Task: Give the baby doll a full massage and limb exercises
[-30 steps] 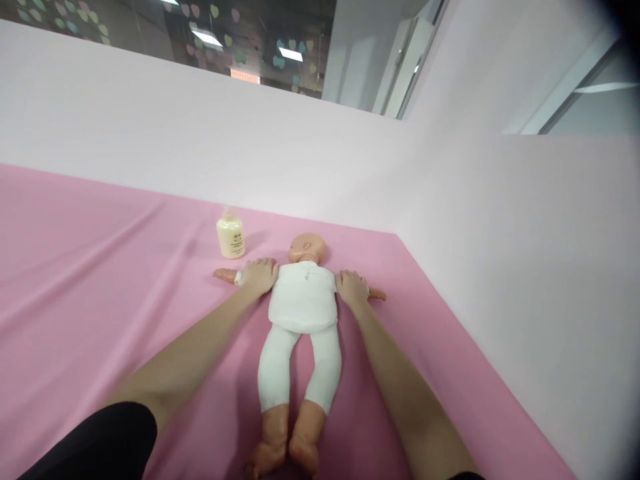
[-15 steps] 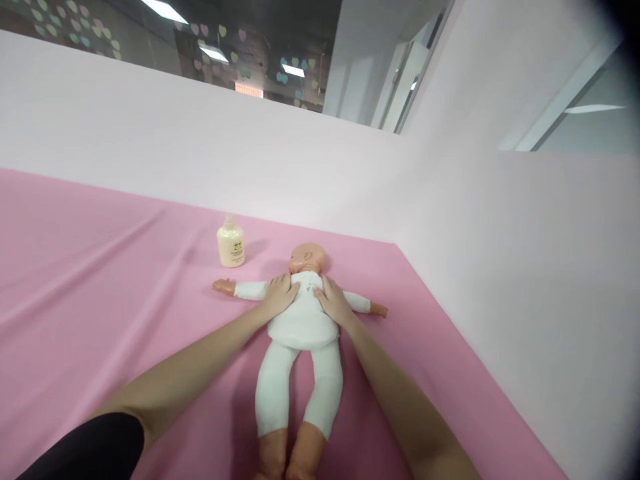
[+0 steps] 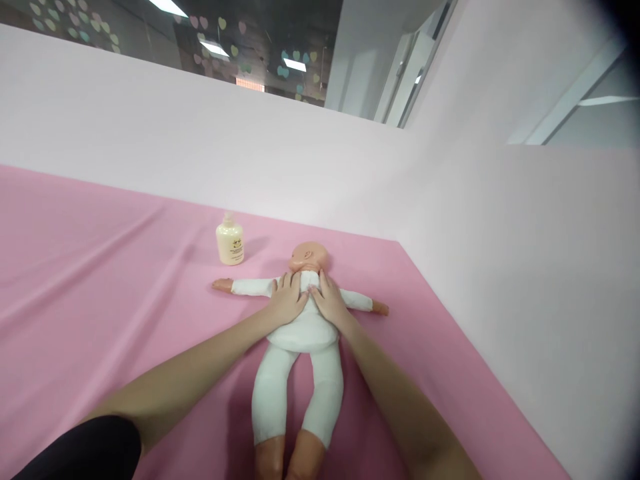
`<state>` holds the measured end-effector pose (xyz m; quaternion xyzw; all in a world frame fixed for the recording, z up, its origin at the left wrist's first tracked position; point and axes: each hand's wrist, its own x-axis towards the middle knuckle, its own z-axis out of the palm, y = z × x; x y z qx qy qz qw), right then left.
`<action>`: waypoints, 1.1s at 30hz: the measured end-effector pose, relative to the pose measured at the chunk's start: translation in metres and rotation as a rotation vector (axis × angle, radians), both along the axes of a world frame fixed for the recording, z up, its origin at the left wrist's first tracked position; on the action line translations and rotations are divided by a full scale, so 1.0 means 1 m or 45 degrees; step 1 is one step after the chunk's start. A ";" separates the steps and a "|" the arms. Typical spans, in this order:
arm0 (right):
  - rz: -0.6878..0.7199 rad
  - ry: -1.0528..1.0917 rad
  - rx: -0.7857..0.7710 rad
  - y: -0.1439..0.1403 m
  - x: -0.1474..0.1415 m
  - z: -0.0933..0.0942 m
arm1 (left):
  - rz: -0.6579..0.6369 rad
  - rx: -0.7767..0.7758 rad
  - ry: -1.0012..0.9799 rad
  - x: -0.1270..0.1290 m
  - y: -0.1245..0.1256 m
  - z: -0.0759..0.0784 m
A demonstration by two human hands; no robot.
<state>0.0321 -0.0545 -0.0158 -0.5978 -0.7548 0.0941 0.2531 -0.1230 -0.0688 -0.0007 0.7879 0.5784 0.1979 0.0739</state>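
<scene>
A baby doll [image 3: 303, 333] with a white cloth body lies on its back on the pink sheet [image 3: 125, 280], head at the far end and turned left, arms stretched out to both sides. My left hand [image 3: 289, 298] rests flat on the left of its chest, fingers spread and pointing toward the head. On the right of the chest lies my right hand [image 3: 330, 299], also flat with fingers apart. The two thumbs come close together over the middle of the chest. The doll's feet are cut off by the lower frame edge.
A cream-coloured pump bottle [image 3: 231, 243] stands upright beyond the doll's left-hand outstretched arm. White walls [image 3: 200, 143] border the sheet at the back and right. Above the back wall is a window [image 3: 260, 47] with heart stickers.
My left hand has slid slightly right, toward the middle of the chest. The thumbs are now closer together. My right hand has moved only a little; the doll lies almost the same.
</scene>
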 end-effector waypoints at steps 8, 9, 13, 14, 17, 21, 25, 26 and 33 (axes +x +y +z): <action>0.115 0.076 -0.063 0.005 0.024 0.003 | -0.009 0.046 -0.015 -0.021 0.021 -0.004; 0.122 0.050 -0.069 0.004 0.027 0.004 | -0.008 0.018 -0.023 -0.027 0.025 -0.004; 0.115 -0.085 -0.063 0.002 0.040 0.010 | 0.009 0.004 0.080 -0.050 0.039 -0.004; 0.101 -0.130 -0.054 0.001 0.043 0.011 | 0.018 0.023 0.111 -0.054 0.041 -0.004; -0.014 -0.289 -0.046 0.000 0.051 0.014 | 0.113 0.024 0.169 -0.064 0.045 -0.003; -0.203 -0.377 -0.070 0.003 0.061 0.012 | 0.262 -0.068 0.194 -0.072 0.047 0.003; -0.335 -0.386 -0.090 0.006 0.070 0.010 | 0.337 -0.154 0.219 -0.079 0.048 0.011; -0.361 -0.387 -0.098 0.006 0.072 0.010 | 0.350 -0.163 0.224 -0.080 0.048 0.011; -0.374 -0.390 -0.102 0.001 0.063 0.009 | 0.243 -0.054 0.285 -0.073 0.045 0.001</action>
